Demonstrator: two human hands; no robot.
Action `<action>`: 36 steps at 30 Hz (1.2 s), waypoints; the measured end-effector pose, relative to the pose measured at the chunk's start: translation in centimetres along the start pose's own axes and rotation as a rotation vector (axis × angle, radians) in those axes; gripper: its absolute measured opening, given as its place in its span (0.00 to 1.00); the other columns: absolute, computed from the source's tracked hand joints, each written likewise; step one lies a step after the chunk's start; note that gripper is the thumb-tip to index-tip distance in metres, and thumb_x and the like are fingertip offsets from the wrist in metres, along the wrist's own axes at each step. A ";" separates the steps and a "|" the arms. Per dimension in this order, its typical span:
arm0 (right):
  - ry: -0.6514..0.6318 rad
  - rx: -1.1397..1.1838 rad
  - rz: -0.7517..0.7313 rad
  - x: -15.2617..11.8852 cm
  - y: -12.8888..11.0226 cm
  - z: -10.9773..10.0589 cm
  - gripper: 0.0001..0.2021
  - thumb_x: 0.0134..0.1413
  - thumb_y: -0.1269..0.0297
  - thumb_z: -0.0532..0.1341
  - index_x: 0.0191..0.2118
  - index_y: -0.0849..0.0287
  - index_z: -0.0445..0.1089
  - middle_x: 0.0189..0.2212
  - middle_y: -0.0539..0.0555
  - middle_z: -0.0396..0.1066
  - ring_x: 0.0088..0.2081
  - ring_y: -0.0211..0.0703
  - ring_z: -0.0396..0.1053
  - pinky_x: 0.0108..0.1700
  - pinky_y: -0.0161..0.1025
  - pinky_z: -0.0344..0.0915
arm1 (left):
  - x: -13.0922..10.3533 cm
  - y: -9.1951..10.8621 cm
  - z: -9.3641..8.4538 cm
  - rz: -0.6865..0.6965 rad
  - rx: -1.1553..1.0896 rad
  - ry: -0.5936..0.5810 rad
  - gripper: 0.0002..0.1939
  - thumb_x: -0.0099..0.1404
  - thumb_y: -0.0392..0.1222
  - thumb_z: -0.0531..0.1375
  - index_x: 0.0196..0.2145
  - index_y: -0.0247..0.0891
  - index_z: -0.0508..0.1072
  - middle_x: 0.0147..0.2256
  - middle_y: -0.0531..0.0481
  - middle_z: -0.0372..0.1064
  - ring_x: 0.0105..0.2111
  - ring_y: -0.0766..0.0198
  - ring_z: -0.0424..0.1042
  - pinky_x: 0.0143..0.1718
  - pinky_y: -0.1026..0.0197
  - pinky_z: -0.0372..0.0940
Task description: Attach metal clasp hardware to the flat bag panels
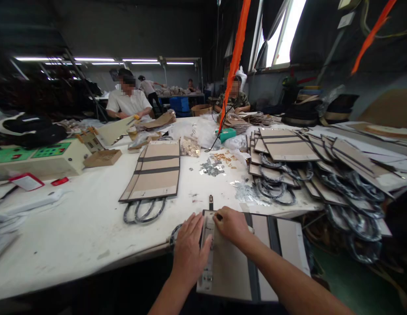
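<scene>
A beige panel with dark bands and dark edging (231, 271) lies at the table's front edge, turned sideways. My left hand (190, 249) rests flat at its left edge, fingers extended and holding nothing. My right hand (232, 225) is closed near the panel's top left corner, its fingertips pressed together over a small dark thing that I cannot make out. Just above that corner a dark strap with a metal piece (211, 201) sticks out onto the table. Part of a dark handle shows left of my left hand.
Stacked panels with looped handles lie at left (157, 170) and right (289, 146). Metal plates (212, 167) and gold pieces (226, 158) are scattered mid-table. A cardboard tray (103, 158) sits by a machine (42, 157). Two people work across the table; an orange strip (234, 57) hangs down.
</scene>
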State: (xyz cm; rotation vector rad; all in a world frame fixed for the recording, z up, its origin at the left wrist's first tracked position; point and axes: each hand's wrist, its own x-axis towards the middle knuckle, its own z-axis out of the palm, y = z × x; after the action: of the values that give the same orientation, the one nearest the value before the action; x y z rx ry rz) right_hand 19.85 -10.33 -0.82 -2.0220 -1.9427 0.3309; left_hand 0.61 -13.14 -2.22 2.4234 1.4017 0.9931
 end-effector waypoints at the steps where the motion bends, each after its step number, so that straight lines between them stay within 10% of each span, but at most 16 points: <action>1: 0.002 -0.003 0.005 -0.1 -0.1 -0.1 0.13 0.68 0.57 0.58 0.39 0.52 0.80 0.42 0.54 0.80 0.42 0.47 0.77 0.39 0.38 0.60 | 0.6 -0.2 0.6 0.043 0.059 -0.101 0.26 0.69 0.40 0.60 0.63 0.41 0.70 0.62 0.42 0.70 0.63 0.47 0.67 0.68 0.40 0.57; 28: -0.057 0.031 -0.144 -2.1 -0.3 0.1 0.15 0.65 0.62 0.59 0.54 0.52 0.75 0.47 0.55 0.76 0.43 0.48 0.76 0.41 0.38 0.66 | 2.3 -2.6 2.0 0.169 0.349 -0.280 0.26 0.73 0.48 0.59 0.66 0.41 0.68 0.56 0.40 0.71 0.55 0.45 0.67 0.55 0.43 0.62; 36: 0.026 -0.058 0.162 1.2 8.4 -4.9 0.14 0.62 0.56 0.62 0.48 0.49 0.82 0.48 0.53 0.80 0.50 0.50 0.75 0.46 0.38 0.65 | 2.8 -3.1 1.3 0.057 0.143 -0.284 0.23 0.74 0.47 0.59 0.64 0.46 0.70 0.56 0.45 0.71 0.56 0.50 0.67 0.55 0.45 0.63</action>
State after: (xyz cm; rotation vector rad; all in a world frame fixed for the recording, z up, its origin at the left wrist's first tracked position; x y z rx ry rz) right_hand 29.55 -9.64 0.57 -2.2158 -1.7969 0.2878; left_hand 0.17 -8.97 -3.31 2.5929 1.3510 0.5451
